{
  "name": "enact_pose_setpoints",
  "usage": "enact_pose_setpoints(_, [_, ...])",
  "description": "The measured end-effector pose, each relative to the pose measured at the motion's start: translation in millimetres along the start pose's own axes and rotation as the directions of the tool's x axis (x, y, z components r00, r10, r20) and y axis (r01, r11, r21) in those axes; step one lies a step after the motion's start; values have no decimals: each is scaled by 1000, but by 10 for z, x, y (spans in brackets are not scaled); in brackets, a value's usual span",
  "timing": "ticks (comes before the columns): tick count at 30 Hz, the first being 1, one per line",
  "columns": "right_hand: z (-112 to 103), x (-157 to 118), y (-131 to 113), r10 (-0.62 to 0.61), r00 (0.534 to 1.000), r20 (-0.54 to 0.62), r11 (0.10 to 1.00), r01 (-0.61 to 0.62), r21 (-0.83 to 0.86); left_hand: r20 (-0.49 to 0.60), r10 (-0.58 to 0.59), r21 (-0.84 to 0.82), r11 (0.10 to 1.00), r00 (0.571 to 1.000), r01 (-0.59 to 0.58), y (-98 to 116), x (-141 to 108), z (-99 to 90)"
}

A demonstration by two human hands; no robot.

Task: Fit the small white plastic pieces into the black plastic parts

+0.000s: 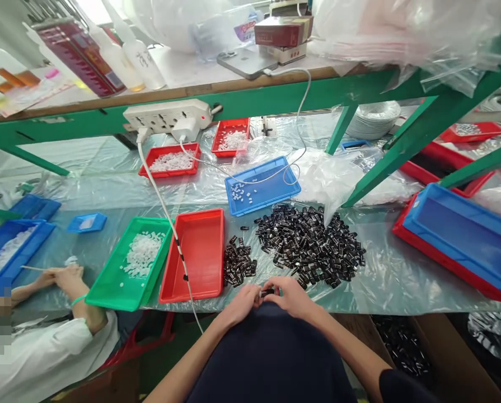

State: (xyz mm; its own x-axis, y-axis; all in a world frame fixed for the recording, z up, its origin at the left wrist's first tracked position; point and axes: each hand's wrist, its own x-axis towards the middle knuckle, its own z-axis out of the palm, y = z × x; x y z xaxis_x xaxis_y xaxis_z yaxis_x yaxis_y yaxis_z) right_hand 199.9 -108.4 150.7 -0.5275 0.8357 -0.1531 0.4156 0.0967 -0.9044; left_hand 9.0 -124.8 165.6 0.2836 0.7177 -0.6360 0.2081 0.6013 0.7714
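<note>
My left hand and my right hand meet at the table's front edge, close to my body. Between their fingertips is a small black piece, which both hands hold. Just beyond my right hand spreads a large pile of black pieces. A smaller pile of the same pieces lies beyond my left hand, beside a red tray with nothing in it. Farther back, a blue tray has a few small white pieces at its left end.
A green tray of white pieces stands left, near a co-worker's hands. A white cable hangs from the power strip across the red tray. Stacked trays stand right. A green-framed shelf spans the back.
</note>
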Motion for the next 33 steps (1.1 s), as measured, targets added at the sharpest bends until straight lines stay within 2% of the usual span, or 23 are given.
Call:
enact_pose_setpoints(4, [31,-54,27,-24,1000,8,999,25,-42,84,82,176,980,993,-96,-30,-94,50])
enact_pose_setpoints(10, [57,-64,-1,-61,997,51,993,66,-102,99,129,241,959,987,-150,-189,-121,67])
enact_pose_setpoints(18, [202,82,-18,-167,982,91,975,178,-135,-31,224,288,935,974,-206,-296,-212,1])
enact_pose_setpoints(22, [321,167,-17,-188,979,84,976,196,-98,-155,270,349,915,950,-203,-397,-258,-54])
enact_pose_setpoints(25, [434,239,-27,-135,990,41,990,136,-47,-315,235,236,958,919,-164,-527,-215,-90])
enact_pose_setpoints(28, [552,348,13,-41,999,4,999,41,-25,-461,128,-19,988,878,-154,-647,-145,-125])
enact_pose_setpoints(30, [616,470,83,21,1000,5,999,-20,-43,-490,69,-177,968,869,-176,-715,-109,-159])
enact_pose_setpoints(33, [667,733,215,91,996,-16,987,-93,-132,-476,7,-333,924,879,-188,-824,-80,-228])
